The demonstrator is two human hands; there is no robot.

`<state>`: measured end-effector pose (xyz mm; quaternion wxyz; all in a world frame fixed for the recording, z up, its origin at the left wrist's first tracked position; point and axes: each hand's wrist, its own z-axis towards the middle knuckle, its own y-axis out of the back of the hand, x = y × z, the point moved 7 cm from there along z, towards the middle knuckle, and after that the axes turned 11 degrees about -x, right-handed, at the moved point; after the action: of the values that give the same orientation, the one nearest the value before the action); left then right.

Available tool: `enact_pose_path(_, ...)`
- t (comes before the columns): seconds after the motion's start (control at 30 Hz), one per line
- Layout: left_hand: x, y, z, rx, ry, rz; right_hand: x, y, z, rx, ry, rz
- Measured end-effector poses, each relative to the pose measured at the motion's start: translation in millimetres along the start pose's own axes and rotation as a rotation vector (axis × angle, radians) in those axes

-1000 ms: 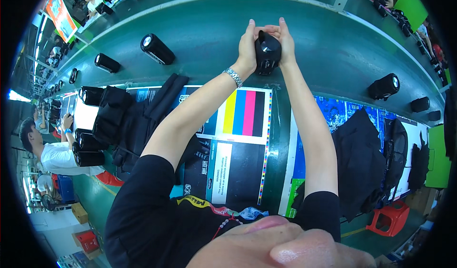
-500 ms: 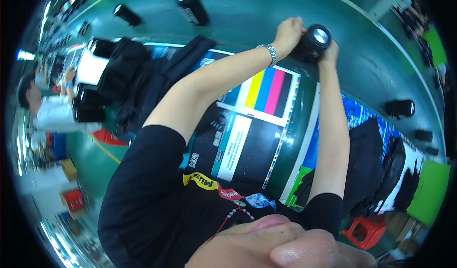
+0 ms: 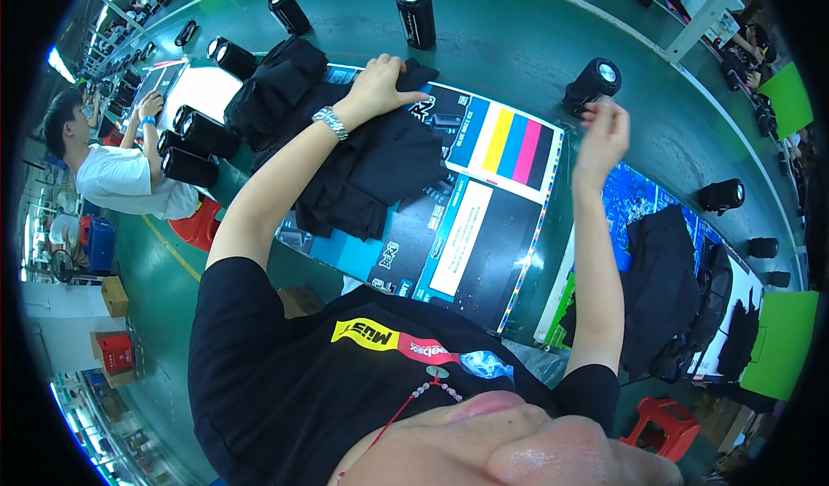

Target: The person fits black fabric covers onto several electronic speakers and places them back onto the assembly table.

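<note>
Both hands have parted since the earlier frame: the left has left the black cylinder with a silvery round end [image 3: 591,90] and gone to the cloth, while the right remains near it.

That cylinder sits on the glossy green work surface [image 3: 509,54], beyond the printed sheets, silvery end uppermost. Beside its near side is the right hand [image 3: 603,139], fingers bent and blurred; from where I stand I cannot tell whether they pinch anything or touch the cylinder. Left hand [image 3: 377,88] is spread, thumb held out, over the upper edge of a heap of soft black fabric [image 3: 371,171]. A silver metal-link band [image 3: 330,123] circles that wrist.

Under the heap's right part lies a dark printed sheet with coloured stripes [image 3: 479,270]. To its right, a bright blue patterned sheet [image 3: 635,194] carries a second black fabric pile [image 3: 661,270].

Farther along the surface, 2 similar cylinders stand to the left, the nearer [image 3: 416,19] upright; 3 more are at right, the nearest [image 3: 722,196]. At far left, 1 co-worker in a white shirt [image 3: 129,179] is seated.
</note>
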<state>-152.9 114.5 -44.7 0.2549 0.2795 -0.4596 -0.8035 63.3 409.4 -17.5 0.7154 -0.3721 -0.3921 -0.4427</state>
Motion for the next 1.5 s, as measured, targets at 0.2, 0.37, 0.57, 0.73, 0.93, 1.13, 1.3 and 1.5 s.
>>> enact_pose_path(0.2, 47.7, 8.3, -8.7, -0.12, 0.103, -0.117, 24.9, -76.8, -104.9, 0.56, 0.104, -0.096)
enact_pose_path(0.37, 16.1, 55.5, -28.5, -0.245, 0.388, -0.89, 20.6, -107.6, -191.2, 0.905, 0.184, -0.107)
enact_pose_path(0.57, 4.6, 100.9, -90.2, -0.416, 0.557, -1.642, 36.7, -102.3, -185.4, 0.772, -0.209, 0.016)
enact_pose_path(0.73, 15.6, 72.8, -125.7, -0.469, 0.667, -1.802, 33.1, -93.4, -146.0, 0.549, -0.697, 0.697)
enact_pose_path(0.93, -12.1, 67.3, -120.1, -0.272, 0.63, -1.812, -2.2, -62.5, -100.8, 0.531, -0.784, 0.878)
enact_pose_path(1.13, -82.1, 93.8, -105.7, 0.117, 0.33, -1.817, 43.3, -71.6, -150.5, 0.832, -0.878, 0.255)
enact_pose_path(1.3, -94.4, 92.8, -101.9, 0.117, 0.239, -1.57, 75.1, -67.9, -171.2, 1.001, -0.849, 0.346)
enact_pose_path(1.5, -94.9, 87.7, -104.0, 0.152, 0.307, -1.707, 71.1, -59.7, -186.8, 1.233, -0.824, 0.31)
